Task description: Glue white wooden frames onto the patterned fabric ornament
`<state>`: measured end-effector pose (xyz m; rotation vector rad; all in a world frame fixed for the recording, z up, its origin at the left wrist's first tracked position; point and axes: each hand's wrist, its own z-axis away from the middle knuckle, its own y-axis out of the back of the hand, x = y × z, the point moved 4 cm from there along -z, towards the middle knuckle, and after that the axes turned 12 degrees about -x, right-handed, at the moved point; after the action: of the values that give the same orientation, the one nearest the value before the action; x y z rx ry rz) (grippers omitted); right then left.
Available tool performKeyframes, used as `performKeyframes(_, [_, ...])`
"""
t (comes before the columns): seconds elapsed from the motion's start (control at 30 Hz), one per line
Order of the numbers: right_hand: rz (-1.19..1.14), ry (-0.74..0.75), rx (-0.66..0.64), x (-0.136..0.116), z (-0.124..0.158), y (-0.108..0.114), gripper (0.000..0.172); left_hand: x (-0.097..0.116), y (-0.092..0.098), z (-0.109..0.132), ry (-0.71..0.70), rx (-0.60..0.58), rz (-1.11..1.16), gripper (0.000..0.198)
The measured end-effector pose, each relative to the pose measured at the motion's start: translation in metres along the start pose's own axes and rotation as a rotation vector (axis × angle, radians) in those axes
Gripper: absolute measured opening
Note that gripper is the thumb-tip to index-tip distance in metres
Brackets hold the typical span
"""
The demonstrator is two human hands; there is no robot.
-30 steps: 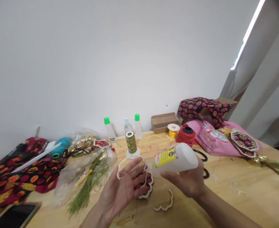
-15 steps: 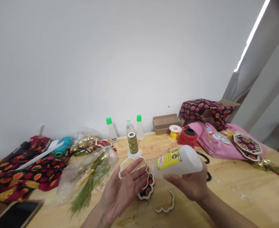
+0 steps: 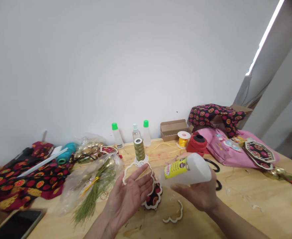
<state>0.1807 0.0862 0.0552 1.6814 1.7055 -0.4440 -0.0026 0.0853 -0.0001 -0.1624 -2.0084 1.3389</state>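
My left hand [image 3: 128, 199] lies palm up with its fingers stretched out, and a pale scalloped wooden frame [image 3: 136, 169] rests across the fingertips. My right hand [image 3: 198, 194] grips a white glue bottle [image 3: 187, 169] with a yellow label, tipped on its side with the nozzle end pointing left toward the frame. Under my left fingers a fabric-covered scalloped piece [image 3: 154, 197] lies on the wooden table [image 3: 247, 205]. Another small scalloped frame piece [image 3: 174, 215] lies on the table below the bottle.
A gold thread cone [image 3: 139, 149], three small bottles [image 3: 136, 133], a yellow spool [image 3: 183, 138], a red ribbon roll [image 3: 197, 142] and a cardboard box [image 3: 173, 129] stand behind. Bagged green tassels [image 3: 93, 187] and patterned fabric [image 3: 16, 182] lie left; pink cloth [image 3: 225, 149] right; a phone [image 3: 18, 225] bottom left.
The bottle and both hands have barely moved; the view has shifted a little so everything sits slightly right and lower than a second ago.
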Motion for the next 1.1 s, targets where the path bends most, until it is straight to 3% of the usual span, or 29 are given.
performKeyframes(0.17, [-0.022, -0.045, 0.021, 0.001, 0.001, 0.000, 0.046, 0.000, 0.001, 0.001, -0.001, -0.014, 0.012, 0.057])
performKeyframes(0.33, [-0.101, -0.054, -0.052, 0.001, 0.000, -0.006, 0.049, 0.000, -0.001, 0.001, -0.027, -0.019, 0.014, 0.053])
performKeyframes(0.47, [-0.073, -0.070, 0.014, 0.001, 0.002, -0.005, 0.045, 0.000, -0.002, 0.000, -0.028, -0.016, 0.016, 0.054])
performKeyframes(0.63, [-0.082, -0.080, -0.016, 0.000, 0.004, -0.008, 0.047, 0.001, -0.001, 0.000, -0.039, -0.010, 0.016, 0.052])
performKeyframes(1.1, [-0.218, -0.003, -0.112, -0.009, 0.002, -0.014, 0.048, 0.002, 0.003, 0.000, -0.065, 0.031, 0.013, 0.054])
